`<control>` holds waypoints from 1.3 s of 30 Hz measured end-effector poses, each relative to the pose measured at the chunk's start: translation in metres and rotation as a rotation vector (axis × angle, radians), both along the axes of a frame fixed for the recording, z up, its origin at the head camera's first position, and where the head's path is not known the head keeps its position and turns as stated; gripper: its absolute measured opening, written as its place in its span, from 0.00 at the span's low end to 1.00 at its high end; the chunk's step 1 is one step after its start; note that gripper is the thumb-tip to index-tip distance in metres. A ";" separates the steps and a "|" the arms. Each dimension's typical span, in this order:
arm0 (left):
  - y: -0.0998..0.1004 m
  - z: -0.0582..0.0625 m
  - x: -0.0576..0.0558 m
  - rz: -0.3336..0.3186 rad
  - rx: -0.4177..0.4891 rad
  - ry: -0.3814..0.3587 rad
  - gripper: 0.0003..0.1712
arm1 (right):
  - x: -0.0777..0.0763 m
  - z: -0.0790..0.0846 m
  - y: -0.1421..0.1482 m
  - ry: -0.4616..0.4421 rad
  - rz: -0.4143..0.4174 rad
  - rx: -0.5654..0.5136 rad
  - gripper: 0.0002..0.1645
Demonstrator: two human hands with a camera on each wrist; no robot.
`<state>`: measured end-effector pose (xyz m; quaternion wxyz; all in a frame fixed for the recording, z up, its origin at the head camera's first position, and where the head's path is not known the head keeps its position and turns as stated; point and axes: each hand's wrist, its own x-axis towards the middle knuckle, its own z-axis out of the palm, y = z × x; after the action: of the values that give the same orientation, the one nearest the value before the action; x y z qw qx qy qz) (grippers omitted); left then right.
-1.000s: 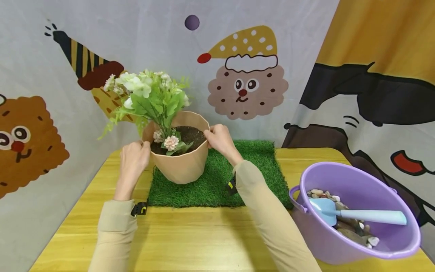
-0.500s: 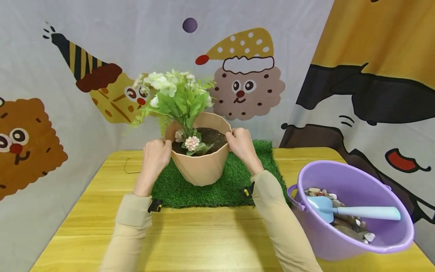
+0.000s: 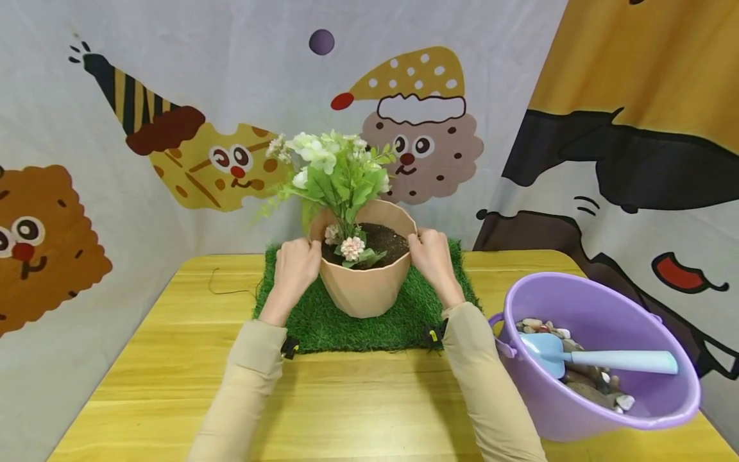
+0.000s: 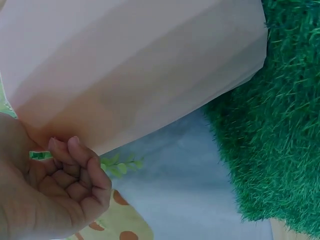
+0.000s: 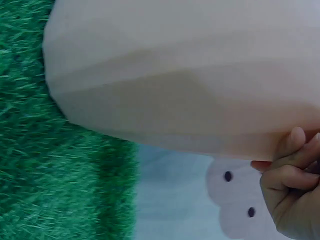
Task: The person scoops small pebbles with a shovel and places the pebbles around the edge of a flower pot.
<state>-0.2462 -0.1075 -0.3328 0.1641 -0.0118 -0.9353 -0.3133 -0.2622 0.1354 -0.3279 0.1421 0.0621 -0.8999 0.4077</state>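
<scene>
- The beige pot lay midway between the left hand and the right hand, axis upright, neither hand plainly nearer.
- Each hand gripped the pot's rim, at opposite sides.
- The pot was on or just above the grass mat; contact could not be told.
- Counted: one pot, one mat, one purple bucket, one blue trowel; the stones overlapped, so went uncounted.

I see one left hand and one right hand, two sleeves, one pot, two pink blossoms, one grass mat, one table, one bucket, one trowel and two printed hats; the stones overlap too much to count.
</scene>
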 end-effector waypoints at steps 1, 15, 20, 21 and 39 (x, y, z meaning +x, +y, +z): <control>0.001 -0.001 -0.001 0.000 0.003 0.000 0.25 | 0.000 -0.002 0.001 -0.007 -0.002 -0.010 0.22; 0.012 -0.004 -0.001 0.035 0.077 -0.089 0.23 | 0.002 -0.011 0.010 -0.064 -0.095 -0.093 0.20; 0.016 -0.006 0.010 0.057 0.070 -0.075 0.27 | 0.015 -0.012 0.007 -0.038 -0.149 -0.032 0.25; 0.017 -0.007 0.015 0.059 0.074 -0.060 0.27 | 0.020 -0.011 0.005 -0.022 -0.158 -0.010 0.27; 0.089 -0.015 0.080 -0.194 0.078 0.231 0.17 | 0.130 0.049 0.010 0.411 -0.165 0.363 0.20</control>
<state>-0.1663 -0.0185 -0.3475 0.2400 -0.1320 -0.8917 -0.3603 -0.1319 0.1458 -0.2791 0.3407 0.0943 -0.9125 0.2057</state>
